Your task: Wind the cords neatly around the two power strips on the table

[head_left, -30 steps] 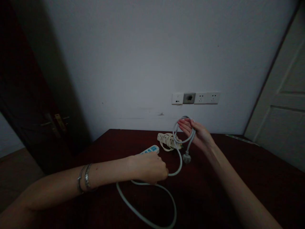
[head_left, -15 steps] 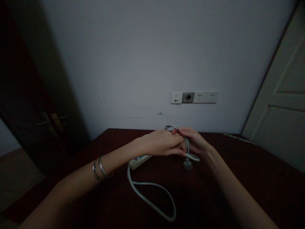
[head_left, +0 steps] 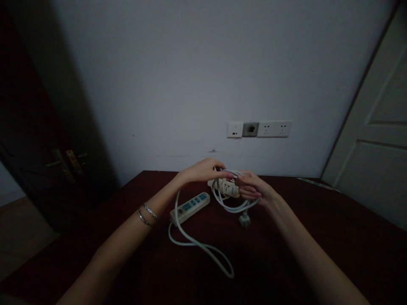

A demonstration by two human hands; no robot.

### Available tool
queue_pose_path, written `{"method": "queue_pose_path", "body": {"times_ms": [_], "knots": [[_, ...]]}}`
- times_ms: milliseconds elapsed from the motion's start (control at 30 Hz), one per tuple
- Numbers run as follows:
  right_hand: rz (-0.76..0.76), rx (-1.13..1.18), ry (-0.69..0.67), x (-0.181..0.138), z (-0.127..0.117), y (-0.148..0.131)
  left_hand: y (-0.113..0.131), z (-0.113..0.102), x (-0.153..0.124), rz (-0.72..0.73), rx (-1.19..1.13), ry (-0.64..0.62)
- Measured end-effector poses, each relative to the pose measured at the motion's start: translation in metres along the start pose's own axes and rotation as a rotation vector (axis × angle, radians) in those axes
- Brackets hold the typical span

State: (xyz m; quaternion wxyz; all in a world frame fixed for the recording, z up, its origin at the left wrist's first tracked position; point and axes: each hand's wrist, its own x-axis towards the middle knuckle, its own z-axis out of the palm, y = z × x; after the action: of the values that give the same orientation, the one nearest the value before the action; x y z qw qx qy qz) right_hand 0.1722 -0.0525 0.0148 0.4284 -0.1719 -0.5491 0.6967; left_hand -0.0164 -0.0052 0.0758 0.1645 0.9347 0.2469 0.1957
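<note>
A pale cable is gathered in loops (head_left: 233, 209) between my two hands. My right hand (head_left: 257, 186) is closed on the coil at its right side. My left hand (head_left: 206, 169) arches over the coil's upper left, its thumb against the loops and its fingers bent around the cable. The plug (head_left: 244, 219) hangs below my right hand. To the left lies a power strip (head_left: 190, 208) with blue sockets, and a long loop of cable runs from it over the table. A second, white power strip (head_left: 229, 188) shows behind the coil, partly hidden by my hands.
The dark red table (head_left: 152, 271) meets a pale wall. Wall sockets (head_left: 274, 129) and a grey wall plate (head_left: 250, 129) sit above its back edge. A thin flat item (head_left: 318, 184) lies at the back right. Doors stand on both sides.
My left hand has moved left and up from my right hand, spreading the loops wider. Both power strips now show more. Cable now crosses over the near strip towards my left hand.
</note>
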Motion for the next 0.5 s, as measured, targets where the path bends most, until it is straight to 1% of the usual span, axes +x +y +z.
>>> {"method": "queue_pose_path", "body": {"times_ms": [33,100,200,267,333,500], "knots": [[-0.004,-0.011,-0.002,-0.002,-0.001,-0.001,-0.003,-0.001,0.001,0.033,-0.067,-0.066],[-0.02,-0.015,0.003,-0.004,-0.002,-0.004,-0.01,-0.001,0.002,0.062,-0.205,-0.146],[-0.057,-0.013,0.044,-0.002,-0.003,-0.005,-0.019,0.004,0.003,0.016,-0.348,-0.175],[-0.084,-0.033,0.097,0.0,-0.001,-0.005,-0.023,0.01,0.004,-0.033,-0.41,-0.131],[-0.101,-0.084,0.158,0.004,0.001,-0.003,-0.025,0.017,0.005,-0.076,-0.492,-0.045],[-0.17,-0.289,0.308,0.012,-0.003,0.005,-0.023,0.03,0.002,-0.195,-0.661,0.147]]}}
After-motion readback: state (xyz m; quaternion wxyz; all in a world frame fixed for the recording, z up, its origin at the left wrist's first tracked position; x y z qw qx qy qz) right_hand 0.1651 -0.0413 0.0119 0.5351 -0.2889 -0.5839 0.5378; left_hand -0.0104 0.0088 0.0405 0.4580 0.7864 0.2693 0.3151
